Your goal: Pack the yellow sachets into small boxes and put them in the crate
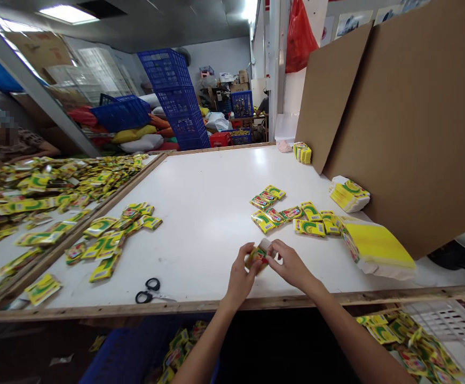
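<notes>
We held a small yellow packet over the desk, two o'clock from our left hand and nine from our right hand, both grips pinched closed on it, its blurred long axis seemingly toward one.

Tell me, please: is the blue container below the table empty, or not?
Not empty: yellow-green packets show inside the blue container; how full, I cannot tell.

Wears blk clothing w/ both forearms bare.
</notes>
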Demonstrator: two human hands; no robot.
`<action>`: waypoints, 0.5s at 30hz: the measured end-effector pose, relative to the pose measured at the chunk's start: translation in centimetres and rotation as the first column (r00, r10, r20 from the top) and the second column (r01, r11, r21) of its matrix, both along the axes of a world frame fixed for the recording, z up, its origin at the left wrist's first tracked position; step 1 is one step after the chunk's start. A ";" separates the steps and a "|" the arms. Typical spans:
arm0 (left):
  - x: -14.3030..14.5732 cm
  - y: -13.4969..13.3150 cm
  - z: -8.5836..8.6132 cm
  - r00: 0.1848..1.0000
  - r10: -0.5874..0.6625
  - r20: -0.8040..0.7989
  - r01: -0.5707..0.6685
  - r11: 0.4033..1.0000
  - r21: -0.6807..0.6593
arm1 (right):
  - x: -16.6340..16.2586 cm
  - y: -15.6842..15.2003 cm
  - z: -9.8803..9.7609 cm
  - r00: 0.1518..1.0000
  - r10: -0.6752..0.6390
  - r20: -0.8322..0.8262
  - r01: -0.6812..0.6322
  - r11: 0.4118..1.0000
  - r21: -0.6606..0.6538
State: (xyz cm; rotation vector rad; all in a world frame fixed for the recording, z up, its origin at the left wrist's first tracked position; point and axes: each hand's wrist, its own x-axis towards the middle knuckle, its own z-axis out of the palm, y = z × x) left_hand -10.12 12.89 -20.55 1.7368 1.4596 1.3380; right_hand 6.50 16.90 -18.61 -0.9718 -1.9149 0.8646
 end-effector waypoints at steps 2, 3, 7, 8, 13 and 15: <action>0.5 -0.5 -0.4 0.978 -0.077 0.196 0.097 0.991 -0.092 | 0.6 -0.2 -0.2 0.998 -0.008 -0.060 0.004 0.998 -0.059; 0.8 -0.8 -0.7 0.957 -0.075 0.280 0.113 0.986 -0.123 | 0.8 -0.4 -0.7 0.991 -0.045 -0.124 0.031 0.993 -0.110; 1.5 -1.9 -2.0 0.901 -0.051 0.431 0.156 0.965 -0.212 | 0.8 -1.8 -4.3 0.944 -0.137 -0.299 0.052 0.960 -0.275; 1.5 -2.0 -2.2 0.901 -0.066 0.428 0.179 0.957 -0.229 | 0.7 -2.1 -5.0 0.945 -0.131 -0.299 0.043 0.958 -0.284; 0.8 -0.9 -2.1 0.919 -0.159 0.361 0.253 0.940 -0.231 | 0.1 -2.2 -5.5 0.968 -0.109 -0.227 0.061 0.976 -0.209; 0.8 -0.4 -1.9 0.927 -0.164 0.336 0.230 0.959 -0.165 | -0.2 -1.7 -5.1 0.954 -0.157 -0.255 0.113 0.977 -0.180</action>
